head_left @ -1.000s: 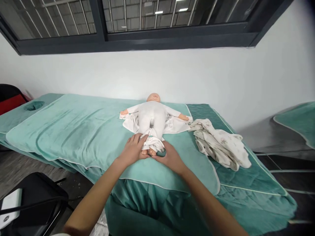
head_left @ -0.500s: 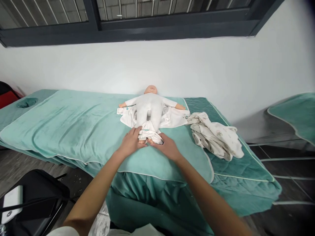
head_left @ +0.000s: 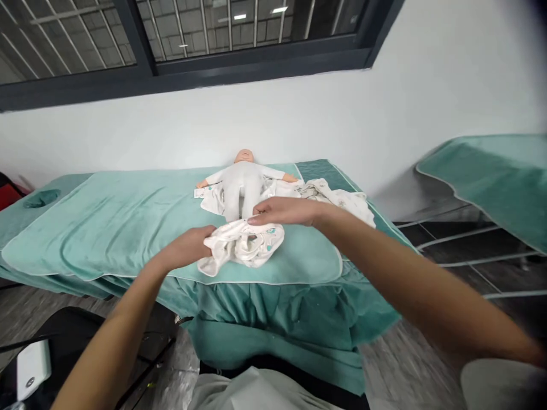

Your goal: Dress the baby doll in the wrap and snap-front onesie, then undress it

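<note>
White printed baby pants [head_left: 233, 245], bunched up with an opening facing me, are held between my two hands just in front of the doll's legs. My left hand [head_left: 192, 246] is closed on their left edge, its fingertips partly hidden by the cloth. From above, my right hand [head_left: 286, 212] pinches the upper edge. Behind them the baby doll [head_left: 243, 181] lies on its back in white, arms spread, its feet hidden by the pants and my hand. A white printed garment [head_left: 212, 202] is spread beneath it.
A green-covered massage bed [head_left: 128, 222] stands along the white wall under a barred window [head_left: 239, 34]. Crumpled printed cloth [head_left: 350, 204] lies right of the doll. A phone [head_left: 33, 369] rests on a black chair [head_left: 77, 330] at lower left. Another green-covered surface [head_left: 496, 176] is at right.
The baby pants have come off the doll's ankles and moved toward me. My right hand has shifted to their top edge, my left to their left side. My view has turned right.
</note>
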A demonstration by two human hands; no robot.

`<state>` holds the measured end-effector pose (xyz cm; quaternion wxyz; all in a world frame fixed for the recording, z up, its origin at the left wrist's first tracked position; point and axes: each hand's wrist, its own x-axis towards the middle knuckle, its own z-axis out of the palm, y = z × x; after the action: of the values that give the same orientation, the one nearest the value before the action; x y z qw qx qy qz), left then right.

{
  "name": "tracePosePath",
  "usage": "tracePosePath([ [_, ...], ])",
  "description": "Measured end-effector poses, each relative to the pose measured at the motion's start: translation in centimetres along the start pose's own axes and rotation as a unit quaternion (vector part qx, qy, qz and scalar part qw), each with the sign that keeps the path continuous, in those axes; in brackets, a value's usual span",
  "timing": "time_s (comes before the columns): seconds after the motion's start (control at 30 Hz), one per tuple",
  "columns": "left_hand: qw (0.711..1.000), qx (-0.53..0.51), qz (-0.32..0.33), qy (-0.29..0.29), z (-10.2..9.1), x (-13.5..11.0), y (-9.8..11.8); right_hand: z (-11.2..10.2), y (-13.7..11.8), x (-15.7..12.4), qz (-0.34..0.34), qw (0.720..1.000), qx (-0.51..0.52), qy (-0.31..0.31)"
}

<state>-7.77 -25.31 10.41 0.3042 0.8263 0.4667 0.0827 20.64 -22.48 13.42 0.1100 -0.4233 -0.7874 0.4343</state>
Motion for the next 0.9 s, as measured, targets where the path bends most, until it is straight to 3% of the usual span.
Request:
tracePosePath([
  [0.07, 0.989, 0.13, -0.02, 0.072, -2.8, -1.3, 2.8, -2.1, -3.5, -1.4, -0.023, 0.998, -0.06, -0.005],
  [0.17, 0.936, 0.254, -0.067, 0.236, -5.8, -2.6, 6.3, -4.4, -7.9, -3.4, -0.019, 0.995, -0.089, 0.048],
  [0.23, 0.899, 0.288, -0.028, 0.328, -6.8, -3.0, 7.8, -5.4, -9.8, -4.4, -0.001, 0.988, -0.111, 0.104],
  [0.33, 0.865, 0.291, 0.063, 0.404, -7.0, -2.7, 8.9, -6.3, -10.8, -5.3, 0.015, 0.974, -0.157, 0.161],
  [0.37, 0.867, 0.273, 0.084, 0.408, -6.9, -2.4, 9.0, -6.6, -10.6, -5.4, 0.022, 0.97, -0.171, 0.172],
  [0.43, 0.906, 0.199, 0.11, 0.357, -6.6, -1.8, 8.9, -6.9, -9.9, -5.3, 0.031, 0.964, -0.181, 0.19],
  [0.53, 0.979, 0.066, 0.107, 0.161, -6.6, -0.7, 8.2, -6.8, -8.0, -4.6, -0.009, 0.971, -0.109, 0.212],
  [0.6, 0.994, 0.001, 0.098, 0.054, -7.0, 0.0, 7.4, -6.3, -6.5, -3.6, -0.066, 0.975, -0.021, 0.212],
  [0.67, 0.995, -0.059, 0.078, -0.006, -7.4, 0.6, 6.3, -5.6, -5.2, -2.2, -0.117, 0.974, 0.047, 0.188],
  [0.77, 0.988, -0.148, 0.04, -0.019, -7.8, 1.6, 4.8, -4.8, -4.0, 0.2, -0.183, 0.967, 0.117, 0.134],
  [0.9, 0.953, -0.265, 0.091, 0.116, -8.0, 2.5, 3.7, -4.5, -4.5, 2.7, -0.25, 0.939, 0.204, 0.123],
])
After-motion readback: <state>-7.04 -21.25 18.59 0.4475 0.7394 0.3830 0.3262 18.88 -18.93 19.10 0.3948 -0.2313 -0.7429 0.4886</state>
